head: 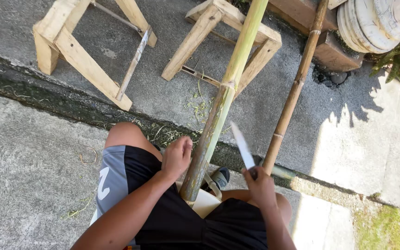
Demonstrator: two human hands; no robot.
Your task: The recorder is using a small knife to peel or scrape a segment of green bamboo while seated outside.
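My left hand (177, 156) wraps its fingers around the green bamboo pole (218, 109), steadying it where it slopes from the wooden sawhorse (230, 32) down between my knees. My right hand (259, 185) grips a knife (242, 147), blade angled up toward the pole.

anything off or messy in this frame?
Green shavings litter the concrete beside the green bamboo pole, whose lower surface looks scraped and mottled. The left hand steadies it; the right hand holds a knife, blade up.

Bamboo pole (218, 106) lies on sawhorse (228, 28) — second pole (292, 92) just right.
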